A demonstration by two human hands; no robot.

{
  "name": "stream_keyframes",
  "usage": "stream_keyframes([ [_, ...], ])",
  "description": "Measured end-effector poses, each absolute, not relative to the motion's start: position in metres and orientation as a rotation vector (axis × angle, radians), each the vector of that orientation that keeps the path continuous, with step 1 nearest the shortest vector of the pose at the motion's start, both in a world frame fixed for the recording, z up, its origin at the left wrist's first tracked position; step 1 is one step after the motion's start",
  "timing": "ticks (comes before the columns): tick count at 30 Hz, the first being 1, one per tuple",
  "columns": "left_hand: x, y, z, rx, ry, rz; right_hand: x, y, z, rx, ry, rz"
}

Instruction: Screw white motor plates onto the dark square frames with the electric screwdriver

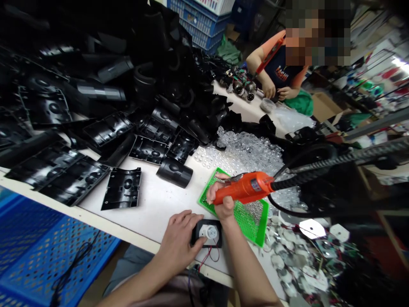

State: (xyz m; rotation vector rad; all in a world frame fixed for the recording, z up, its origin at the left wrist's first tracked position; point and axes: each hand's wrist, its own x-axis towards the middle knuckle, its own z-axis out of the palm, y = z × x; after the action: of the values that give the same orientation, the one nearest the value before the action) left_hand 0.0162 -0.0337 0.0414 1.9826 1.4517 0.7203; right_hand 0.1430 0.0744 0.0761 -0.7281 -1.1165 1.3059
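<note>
My right hand [223,204] is wrapped round an orange electric screwdriver [244,187]. Its front end points left, above a green tray [264,226] of small metal screws [251,211]. The screwdriver's tip is hidden by my fingers. Near the table's front edge, my left hand [182,232] grips the left side of a black plastic housing [204,222], thumb at its lower edge. A round white part [211,233] sits in the housing, and thin red and dark wires [206,258] run from it toward me.
Black plastic shell halves [123,187] are heaped on the left and back. Clear plastic pieces [255,149] lie behind the tray; white discs [311,229] and circuit parts are at right. A blue crate [64,243] stands lower left. Across the table, a co-worker [281,76] handles small parts.
</note>
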Motion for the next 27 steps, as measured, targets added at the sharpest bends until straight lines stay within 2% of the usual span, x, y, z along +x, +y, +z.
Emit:
stream_keyframes([
  [7,0.017,-0.034,0.04,1.974,1.458,0.721,0.141,0.074,0.079,-0.747,-1.157,1.281],
  [11,0.017,-0.035,0.041,1.975,1.449,0.73,0.149,0.064,0.122,-0.676,-1.091,1.117],
  [15,0.017,-0.035,0.042,1.97,1.445,0.735,0.156,0.032,0.159,-0.647,-1.045,1.162],
  [20,0.019,-0.034,0.046,1.962,1.452,0.751,0.15,-0.004,0.141,-0.718,-1.034,1.238],
  [27,0.018,-0.033,0.049,1.941,1.439,0.73,0.142,-0.01,0.119,-0.774,-1.065,1.192],
])
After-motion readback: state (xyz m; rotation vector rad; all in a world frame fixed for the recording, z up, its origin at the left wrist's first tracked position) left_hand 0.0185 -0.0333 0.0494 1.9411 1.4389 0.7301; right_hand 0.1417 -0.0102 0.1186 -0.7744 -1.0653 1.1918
